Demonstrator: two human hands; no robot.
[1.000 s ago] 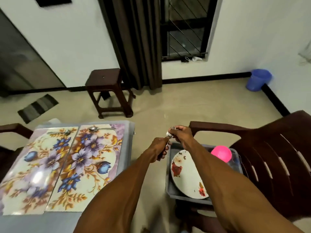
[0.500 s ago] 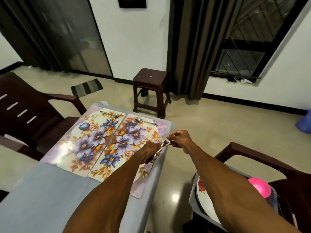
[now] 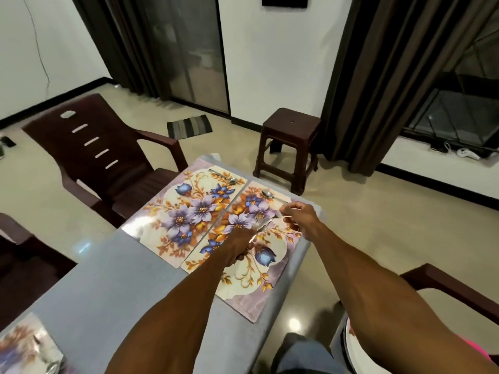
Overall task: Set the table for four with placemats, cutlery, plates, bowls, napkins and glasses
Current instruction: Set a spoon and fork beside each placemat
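Two floral placemats lie side by side at the far end of the grey table (image 3: 113,287): the left placemat (image 3: 186,214) and the right placemat (image 3: 251,263). A spoon (image 3: 225,176) lies at the far edge of the left one, another spoon (image 3: 268,195) on the right one. My left hand (image 3: 240,248) grips the handles of several pieces of cutlery (image 3: 260,225) over the right placemat. My right hand (image 3: 299,215) pinches one piece near its tip. A third placemat (image 3: 24,349) with a spoon shows at the near left corner.
A brown chair (image 3: 102,157) stands left of the table and a brown stool (image 3: 290,147) beyond it. At the lower right, a chair arm (image 3: 448,290) and a grey tub holding a floral plate (image 3: 353,349) and something pink (image 3: 475,354).
My view has swung left from the tub on the chair to the table. Both hands have carried the cutlery from above the tub to over the right placemat.
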